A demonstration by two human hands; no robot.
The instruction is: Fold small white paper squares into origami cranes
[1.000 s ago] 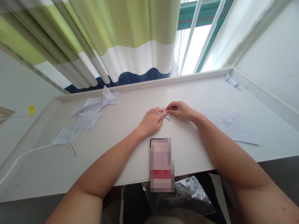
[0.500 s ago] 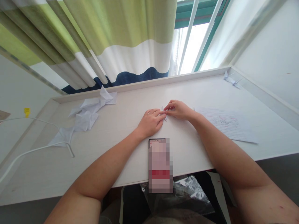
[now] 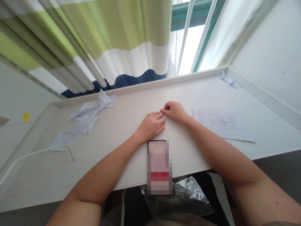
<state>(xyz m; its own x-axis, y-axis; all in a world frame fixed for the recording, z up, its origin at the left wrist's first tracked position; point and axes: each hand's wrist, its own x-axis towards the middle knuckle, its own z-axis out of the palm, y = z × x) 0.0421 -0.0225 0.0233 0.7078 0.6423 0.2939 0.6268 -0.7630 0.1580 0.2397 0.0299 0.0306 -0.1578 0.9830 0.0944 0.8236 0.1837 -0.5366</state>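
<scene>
A small piece of folded white paper [image 3: 164, 116] lies between my hands on the white desk, mostly covered by fingers. My left hand [image 3: 152, 125] rests palm down, its fingers pressing the paper against the desk. From the other side, my right hand [image 3: 176, 111] pinches the paper's upper part between thumb and forefinger, close to the left fingertips. How the piece is folded is hidden. Just below my left hand lies a phone [image 3: 159, 169] with a blurred pinkish screen, reaching over the desk's front edge.
Several folded white papers [image 3: 86, 124] lie at the left, near a white cable [image 3: 47, 148]. A written sheet [image 3: 225, 125] lies on the right. Two small folded paper cranes [image 3: 232, 82] are in the far right corner. A raised rim [image 3: 141, 86] runs along the back below the curtain.
My right hand has shifted slightly on the paper, its fingers curling tighter. Less of the folded paper shows now. The whole view has moved a little.
</scene>
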